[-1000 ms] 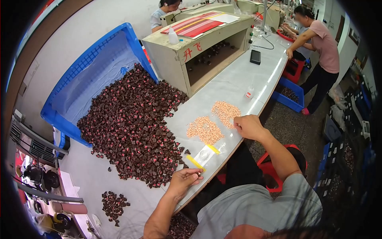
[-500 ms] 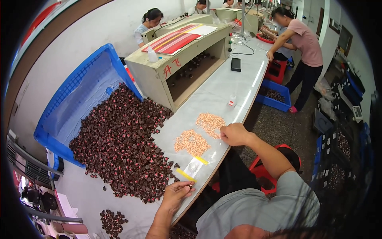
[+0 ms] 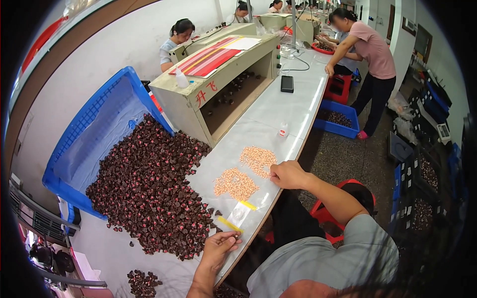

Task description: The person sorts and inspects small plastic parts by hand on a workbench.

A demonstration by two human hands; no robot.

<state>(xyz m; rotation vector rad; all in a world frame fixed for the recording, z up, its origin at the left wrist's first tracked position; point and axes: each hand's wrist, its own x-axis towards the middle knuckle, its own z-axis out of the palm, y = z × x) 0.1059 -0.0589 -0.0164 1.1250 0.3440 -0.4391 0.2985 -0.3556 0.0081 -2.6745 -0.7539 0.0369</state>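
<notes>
My left hand (image 3: 222, 249) is at the table's front edge, thumb and fingertips pinched on what looks like a small dark piece (image 3: 237, 236) mostly covered by the fingers. Just beyond it lies a clear sheet with yellow strips (image 3: 230, 225). My right hand (image 3: 290, 175) rests its curled fingers at the side of the farther pile of small peach-coloured pieces (image 3: 257, 160); anything in its fingertips is hidden. A second peach pile (image 3: 236, 184) lies nearer. To the left spreads a large heap of dark brown pieces with pink spots (image 3: 149, 193).
A blue crate (image 3: 64, 176) lies tipped behind the dark heap. A beige box-shaped machine (image 3: 191, 104) stands along the table. Farther off are a small bottle (image 3: 283, 130) and a black device (image 3: 287, 84). A small dark pile (image 3: 142, 283) sits near left. A co-worker (image 3: 375, 54) leans on the table.
The view has shifted slightly, so the table and machine sit a little differently. Both hands keep nearly the same places and poses, the right still beside the peach pile.
</notes>
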